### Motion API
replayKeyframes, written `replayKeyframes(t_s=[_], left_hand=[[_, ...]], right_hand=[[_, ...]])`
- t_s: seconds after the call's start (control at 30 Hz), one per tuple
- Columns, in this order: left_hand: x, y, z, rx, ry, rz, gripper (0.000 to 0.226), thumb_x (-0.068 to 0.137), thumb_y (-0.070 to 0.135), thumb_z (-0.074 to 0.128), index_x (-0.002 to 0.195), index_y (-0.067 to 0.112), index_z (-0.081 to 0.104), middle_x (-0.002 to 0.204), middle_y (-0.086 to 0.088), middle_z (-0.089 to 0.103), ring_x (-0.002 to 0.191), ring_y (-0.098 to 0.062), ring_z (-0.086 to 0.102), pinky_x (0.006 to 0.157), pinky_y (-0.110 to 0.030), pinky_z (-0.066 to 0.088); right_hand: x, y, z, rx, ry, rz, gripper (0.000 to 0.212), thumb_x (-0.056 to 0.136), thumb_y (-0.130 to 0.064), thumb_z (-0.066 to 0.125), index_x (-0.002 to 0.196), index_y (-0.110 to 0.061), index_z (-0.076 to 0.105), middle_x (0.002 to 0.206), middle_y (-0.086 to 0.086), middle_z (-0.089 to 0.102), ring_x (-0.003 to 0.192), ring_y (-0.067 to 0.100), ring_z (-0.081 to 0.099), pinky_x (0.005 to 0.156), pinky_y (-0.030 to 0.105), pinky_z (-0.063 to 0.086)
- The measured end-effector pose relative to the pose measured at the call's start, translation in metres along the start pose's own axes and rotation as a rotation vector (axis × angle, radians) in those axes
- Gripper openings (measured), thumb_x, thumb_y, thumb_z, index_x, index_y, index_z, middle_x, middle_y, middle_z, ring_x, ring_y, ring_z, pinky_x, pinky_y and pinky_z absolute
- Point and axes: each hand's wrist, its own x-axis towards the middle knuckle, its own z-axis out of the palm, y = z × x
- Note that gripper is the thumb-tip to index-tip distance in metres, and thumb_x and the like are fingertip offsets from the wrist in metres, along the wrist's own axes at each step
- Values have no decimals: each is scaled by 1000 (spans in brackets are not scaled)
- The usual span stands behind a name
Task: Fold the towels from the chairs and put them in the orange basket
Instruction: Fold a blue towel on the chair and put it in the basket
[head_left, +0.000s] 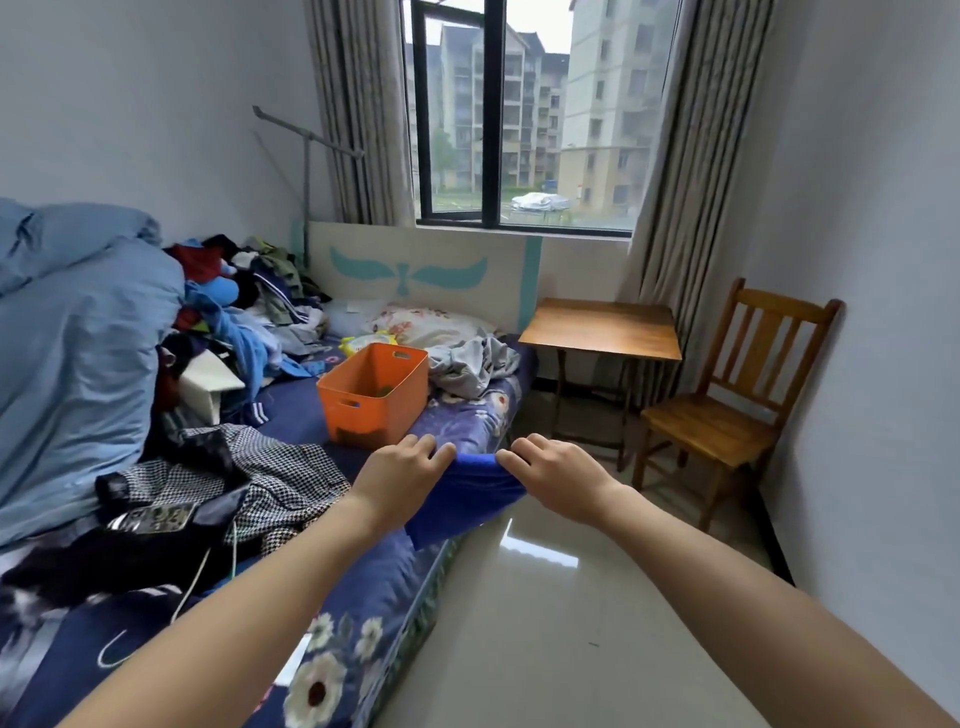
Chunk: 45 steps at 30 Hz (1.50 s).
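both hands work at the side edge of the bed (415, 587). left hand (402, 475) and right hand (553, 475) each pinch the top hem of the blue towel (467, 493), fingers curled tight on the cloth, w/ a short sagging piece of hem btw them. below the grip the towel hangs partly on the mattress, partly over its edge. it is plain deep blue, soft looking, no pattern. just beyond the left hand the orange basket (374, 395) stands on the bed, top open. right of the grip and under it is glossy floor (545, 597); further right a wooden chair (727, 415) and small table (602, 327). left of the grip lies a checkered garment (260, 467).
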Motion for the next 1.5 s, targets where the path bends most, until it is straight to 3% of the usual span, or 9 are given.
replayKeyframes(t_s=[0.17,0.33,0.67,0.8,0.93,1.1,1.37,1.43,1.5], left_hand=[[53,1,41,-12,6,23,51,52,5,82,91,14,50,64,-3,59,47,-19,54,33,-20,41],[112,7,94,-30,11,-18,60,51,4,81,95,16,43,66,-3,60,49,-19,55,34,-21,43],[167,10,204,-120,-83,-78,54,51,2,77,92,16,43,66,-2,60,50,-19,57,36,-27,47],[182,-11,242,-110,-86,-84,24,69,9,44,91,17,42,64,-1,60,49,-18,56,35,-25,45],[202,-49,291,-115,-150,-114,54,49,3,75,90,17,43,64,0,60,47,-18,55,33,-23,43],[251,-106,353,-116,-227,-209,52,41,1,82,83,16,55,61,-1,58,45,-19,54,31,-20,39],[293,-170,429,-118,-396,-250,43,39,6,85,75,16,64,58,1,57,44,-16,53,29,-20,37],[299,-177,438,-114,-474,-276,40,47,8,84,80,16,63,63,0,57,49,-16,55,32,-22,36],[307,-181,452,-154,-581,-324,29,77,8,64,105,12,56,89,-7,59,76,-24,59,49,-29,40]], right_hand=[[-19,56,38,-36,6,22,27,71,-8,41,98,-12,44,69,3,59,56,19,57,40,24,44],[-35,122,75,26,-35,37,58,54,-6,79,101,-10,47,73,5,62,58,21,59,43,25,46],[-66,194,174,116,-132,51,64,48,-7,83,98,-12,44,65,2,58,51,19,56,37,24,42],[-57,216,219,142,-130,33,64,47,-8,83,98,-12,45,65,2,59,52,19,57,38,24,40],[-31,246,280,118,-86,-39,35,65,-9,58,96,-12,44,66,2,60,53,18,58,39,23,40],[14,300,356,125,-192,-67,71,41,-15,87,99,-12,45,65,1,61,52,18,59,37,21,39],[56,355,457,214,-232,-55,66,48,-12,86,100,-13,44,68,2,62,55,19,60,38,22,41],[62,362,477,238,-243,-60,65,49,-12,85,100,-13,45,72,2,64,58,19,62,41,22,43],[65,369,497,267,-309,-49,64,47,-12,86,99,-12,50,73,2,64,59,19,62,41,22,43]])
